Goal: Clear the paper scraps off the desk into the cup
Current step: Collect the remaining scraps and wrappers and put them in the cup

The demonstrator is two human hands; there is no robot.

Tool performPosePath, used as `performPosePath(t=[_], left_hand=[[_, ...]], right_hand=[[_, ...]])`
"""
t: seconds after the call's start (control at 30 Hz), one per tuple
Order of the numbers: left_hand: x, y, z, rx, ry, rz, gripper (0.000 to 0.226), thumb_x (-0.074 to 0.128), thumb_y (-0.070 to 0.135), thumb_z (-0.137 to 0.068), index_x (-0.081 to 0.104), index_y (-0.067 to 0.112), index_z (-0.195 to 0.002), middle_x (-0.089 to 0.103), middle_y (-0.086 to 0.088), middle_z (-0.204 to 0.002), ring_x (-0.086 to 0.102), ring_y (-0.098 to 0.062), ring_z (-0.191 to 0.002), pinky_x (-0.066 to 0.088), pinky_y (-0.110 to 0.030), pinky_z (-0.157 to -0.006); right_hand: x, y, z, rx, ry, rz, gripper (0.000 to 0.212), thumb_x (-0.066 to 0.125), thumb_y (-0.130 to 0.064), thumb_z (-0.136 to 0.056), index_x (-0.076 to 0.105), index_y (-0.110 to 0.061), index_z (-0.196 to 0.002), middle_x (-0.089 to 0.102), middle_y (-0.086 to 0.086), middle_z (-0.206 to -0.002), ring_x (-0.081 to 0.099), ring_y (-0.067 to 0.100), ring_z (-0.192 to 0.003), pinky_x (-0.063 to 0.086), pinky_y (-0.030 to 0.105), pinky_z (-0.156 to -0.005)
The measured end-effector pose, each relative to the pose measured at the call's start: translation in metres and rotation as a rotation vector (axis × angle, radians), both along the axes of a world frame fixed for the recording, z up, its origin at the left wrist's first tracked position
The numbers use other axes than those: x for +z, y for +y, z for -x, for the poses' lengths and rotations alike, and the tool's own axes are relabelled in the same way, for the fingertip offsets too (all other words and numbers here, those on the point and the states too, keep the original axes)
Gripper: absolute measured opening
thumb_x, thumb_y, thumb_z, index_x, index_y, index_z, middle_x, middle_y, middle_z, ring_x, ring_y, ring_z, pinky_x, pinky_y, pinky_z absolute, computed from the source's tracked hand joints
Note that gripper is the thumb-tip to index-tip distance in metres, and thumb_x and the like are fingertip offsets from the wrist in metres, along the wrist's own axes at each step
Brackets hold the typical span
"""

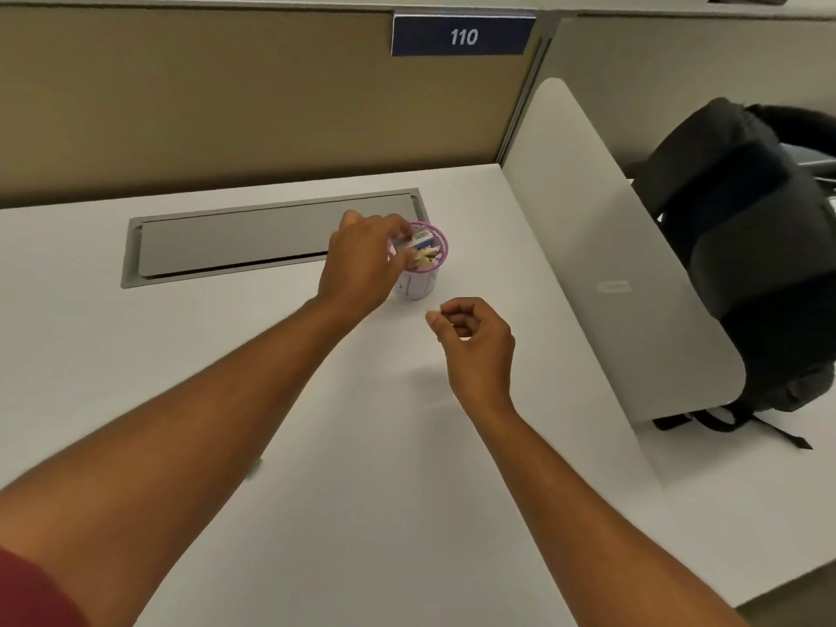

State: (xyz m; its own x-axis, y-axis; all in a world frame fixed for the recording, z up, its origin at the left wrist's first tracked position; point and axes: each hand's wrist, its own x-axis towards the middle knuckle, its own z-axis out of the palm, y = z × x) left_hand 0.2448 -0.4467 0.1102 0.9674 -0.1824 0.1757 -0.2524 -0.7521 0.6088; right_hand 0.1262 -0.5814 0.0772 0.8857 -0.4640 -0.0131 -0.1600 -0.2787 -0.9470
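Note:
A small white cup [418, 282] with a purple rim stands on the white desk [226, 377], near the right end of the cable hatch. Paper scraps [425, 254], beige ones and a white one with a blue patch and barcode, fill its mouth. My left hand [362, 264] reaches over the cup's left side, fingertips at the rim on the scraps; whether it pinches one I cannot tell. My right hand [475, 341] hovers just in front and to the right of the cup, fingers curled, thumb against forefinger, nothing visible in it.
A grey hinged cable hatch [253, 242] is set into the desk behind my left hand. A white divider panel [601, 264] bounds the desk on the right; a black backpack [746, 246] lies beyond it. A tan partition with a "110" sign [461, 36] stands behind.

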Motion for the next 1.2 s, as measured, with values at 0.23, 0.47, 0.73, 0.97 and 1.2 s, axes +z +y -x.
performPosePath(t=[0.23,0.47,0.73,0.97,1.2], left_hand=[[-0.022,-0.014,-0.024,-0.129,0.015,-0.312,0.038,0.063,0.041,-0.100,0.074,0.020,-0.129,0.062,-0.003,-0.141,0.046,-0.026,-0.128,0.042,-0.033,-0.091],[-0.010,0.058,0.008,-0.149,-0.071,-0.032,0.035,0.062,0.027,-0.103,0.067,0.024,-0.137,0.053,-0.004,-0.144,0.060,-0.012,-0.102,0.047,-0.020,-0.086],[-0.050,0.205,0.156,0.240,0.018,0.142,0.030,0.070,0.010,-0.095,0.074,0.033,-0.114,0.062,0.012,-0.112,0.063,-0.007,-0.079,0.044,-0.010,-0.065],[-0.064,0.215,0.224,0.424,0.059,0.327,0.026,0.070,0.008,-0.095,0.075,0.032,-0.105,0.070,0.014,-0.110,0.064,-0.007,-0.080,0.048,-0.020,-0.065],[-0.058,0.214,0.247,0.461,0.066,0.383,0.026,0.068,0.006,-0.096,0.076,0.029,-0.103,0.071,0.011,-0.108,0.064,-0.013,-0.078,0.050,-0.032,-0.069]], right_hand=[[-0.009,-0.016,0.005,0.018,0.014,-0.004,0.013,0.081,-0.033,-0.086,0.071,-0.027,-0.091,0.074,-0.011,-0.084,0.070,0.010,-0.081,0.061,0.030,-0.075],[-0.010,-0.014,-0.002,0.056,0.026,-0.008,0.014,0.081,-0.033,-0.086,0.071,-0.027,-0.092,0.074,-0.009,-0.084,0.072,0.012,-0.082,0.064,0.038,-0.079],[0.019,-0.007,-0.043,0.066,-0.128,0.155,0.016,0.081,-0.028,-0.086,0.070,-0.020,-0.095,0.073,-0.009,-0.085,0.069,0.009,-0.077,0.059,0.022,-0.070],[0.036,-0.003,-0.128,0.298,-0.061,0.613,0.010,0.073,-0.024,-0.092,0.073,-0.018,-0.099,0.073,-0.003,-0.097,0.068,0.013,-0.086,0.057,0.022,-0.073],[0.020,-0.004,-0.149,0.366,0.033,0.751,0.019,0.065,-0.024,-0.097,0.077,-0.015,-0.107,0.075,0.006,-0.113,0.069,0.022,-0.100,0.051,0.025,-0.082]])
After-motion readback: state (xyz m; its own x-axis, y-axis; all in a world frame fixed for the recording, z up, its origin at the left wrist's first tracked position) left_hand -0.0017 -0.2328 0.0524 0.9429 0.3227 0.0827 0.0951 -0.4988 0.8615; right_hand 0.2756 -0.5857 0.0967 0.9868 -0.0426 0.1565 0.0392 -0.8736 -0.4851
